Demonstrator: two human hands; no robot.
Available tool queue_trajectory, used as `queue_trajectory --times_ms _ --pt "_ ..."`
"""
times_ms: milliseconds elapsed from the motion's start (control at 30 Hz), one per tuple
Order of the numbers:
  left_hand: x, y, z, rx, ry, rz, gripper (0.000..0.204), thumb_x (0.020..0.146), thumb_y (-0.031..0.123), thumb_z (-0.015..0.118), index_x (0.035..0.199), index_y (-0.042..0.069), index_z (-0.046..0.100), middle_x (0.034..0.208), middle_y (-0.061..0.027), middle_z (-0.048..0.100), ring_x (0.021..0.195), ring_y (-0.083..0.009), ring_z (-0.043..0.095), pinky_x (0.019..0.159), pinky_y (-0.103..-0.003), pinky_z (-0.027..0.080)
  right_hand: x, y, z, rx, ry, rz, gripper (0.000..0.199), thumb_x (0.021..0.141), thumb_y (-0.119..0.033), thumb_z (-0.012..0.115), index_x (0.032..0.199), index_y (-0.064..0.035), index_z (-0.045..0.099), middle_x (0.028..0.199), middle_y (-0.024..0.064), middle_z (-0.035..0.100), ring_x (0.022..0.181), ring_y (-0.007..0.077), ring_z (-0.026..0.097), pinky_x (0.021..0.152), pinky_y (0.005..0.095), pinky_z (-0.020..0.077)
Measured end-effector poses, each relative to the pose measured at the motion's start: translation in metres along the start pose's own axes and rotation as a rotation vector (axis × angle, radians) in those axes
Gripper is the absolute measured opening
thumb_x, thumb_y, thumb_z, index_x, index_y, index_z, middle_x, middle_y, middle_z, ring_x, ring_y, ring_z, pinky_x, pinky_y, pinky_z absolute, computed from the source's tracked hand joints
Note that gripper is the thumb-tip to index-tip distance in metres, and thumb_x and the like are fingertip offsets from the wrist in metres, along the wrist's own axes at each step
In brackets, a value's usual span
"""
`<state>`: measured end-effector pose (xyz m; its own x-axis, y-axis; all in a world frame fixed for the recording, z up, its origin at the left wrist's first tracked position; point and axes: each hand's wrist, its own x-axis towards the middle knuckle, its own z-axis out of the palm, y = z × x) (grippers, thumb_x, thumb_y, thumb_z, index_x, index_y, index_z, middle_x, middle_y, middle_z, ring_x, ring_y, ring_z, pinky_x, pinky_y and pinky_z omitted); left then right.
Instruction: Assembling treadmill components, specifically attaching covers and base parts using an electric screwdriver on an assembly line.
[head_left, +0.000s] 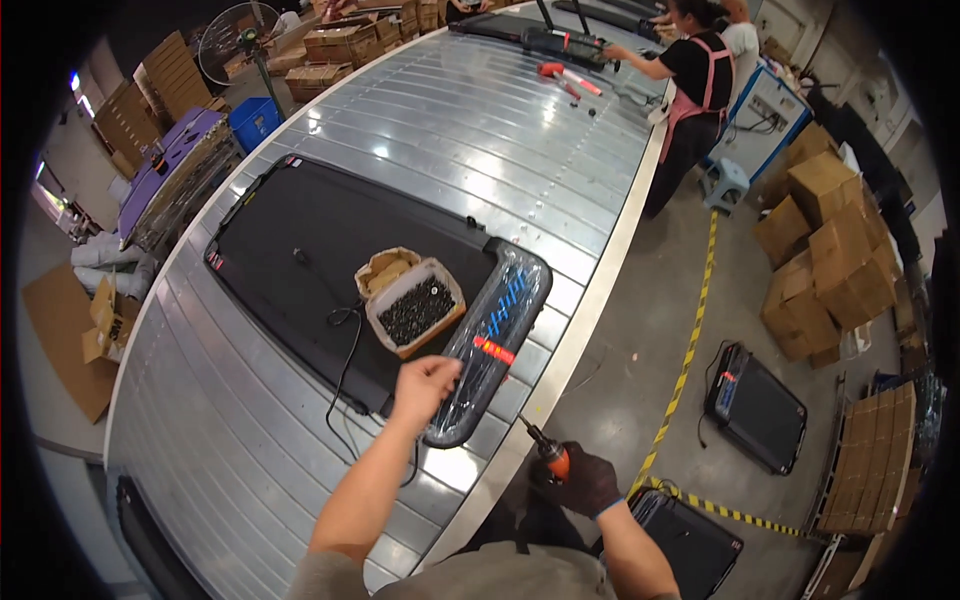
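My bare left hand (425, 388) is closed in a pinch over the near end of a film-wrapped console (468, 385); whatever its fingers hold is too small to make out. The console, with blue markings and a red-yellow sticker, forms one end of a flat black treadmill (330, 235) lying on the metal table. In my dark-gloved right hand (585, 482) is an orange and black power screwdriver (552, 456), its bit pointing toward the table's edge. On the treadmill beside the console sits an open box of small black screws (418, 310). A black cable (345, 365) trails off the treadmill's near side.
The slatted metal table (400, 120) stretches far ahead, with a red tool (550, 69) on it. A co-worker in a pink apron (700, 75) stands at its far right. Flat treadmills (762, 405) and cardboard boxes (845, 250) occupy the floor at right.
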<state>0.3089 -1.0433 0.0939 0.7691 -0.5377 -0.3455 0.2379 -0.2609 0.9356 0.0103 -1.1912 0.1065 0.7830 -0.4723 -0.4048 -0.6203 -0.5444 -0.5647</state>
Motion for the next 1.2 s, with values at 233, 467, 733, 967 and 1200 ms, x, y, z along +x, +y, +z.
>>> queue_trajectory --times_ms 233,467,733,967,1200 --pt "-0.084 -0.025 0.005 -0.767 -0.037 -0.320 0.019 0.099 0.012 0.067 0.113 -0.001 0.069 0.105 -0.0127 0.074 0.087 -0.0163 0.069 0.076 -0.027 0.055 0.018 -0.042 -0.009 -0.087 -0.156 -0.232 0.063 0.076 -0.047 0.076 0.125 -0.0117 0.056 0.100 0.0188 0.072 0.092 0.0386 0.071 0.080 0.0493 0.0563" --pt "-0.117 -0.027 -0.002 -0.860 0.095 -0.370 0.013 0.100 0.016 0.066 0.105 0.004 0.067 0.100 -0.0084 0.072 0.084 -0.0143 0.067 0.071 -0.024 0.055 0.013 -0.055 -0.006 -0.045 -0.242 -0.319 0.060 0.076 -0.044 0.075 0.123 -0.0102 0.058 0.094 0.0195 0.073 0.089 0.0383 0.072 0.081 0.0487 0.0562" --pt "-0.141 -0.028 0.000 -0.903 0.254 -0.305 0.015 0.099 0.019 0.068 0.099 0.004 0.066 0.098 -0.0091 0.071 0.080 -0.0149 0.066 0.071 -0.024 0.056 0.015 -0.066 -0.005 -0.024 -0.329 -0.381 0.061 0.075 -0.041 0.073 0.124 -0.0083 0.058 0.094 0.0200 0.073 0.089 0.0383 0.072 0.081 0.0479 0.0560" --pt "-0.160 -0.025 0.002 -0.836 0.350 -0.243 0.014 0.099 0.016 0.067 0.100 0.002 0.067 0.098 -0.0104 0.071 0.081 -0.0153 0.066 0.073 -0.025 0.055 0.015 -0.063 -0.007 0.010 -0.362 -0.494 0.064 0.074 -0.039 0.073 0.126 -0.0062 0.057 0.096 0.0214 0.072 0.091 0.0399 0.071 0.083 0.0480 0.0554" --pt "-0.176 -0.052 -0.014 -0.524 0.231 -0.111 0.017 0.100 0.018 0.066 0.110 0.004 0.067 0.100 -0.0091 0.071 0.085 -0.0160 0.064 0.077 -0.029 0.051 0.030 -0.053 0.017 0.068 -0.630 -0.514 0.062 0.075 -0.038 0.072 0.124 -0.0041 0.058 0.105 0.0243 0.071 0.100 0.0422 0.069 0.090 0.0484 0.0539"
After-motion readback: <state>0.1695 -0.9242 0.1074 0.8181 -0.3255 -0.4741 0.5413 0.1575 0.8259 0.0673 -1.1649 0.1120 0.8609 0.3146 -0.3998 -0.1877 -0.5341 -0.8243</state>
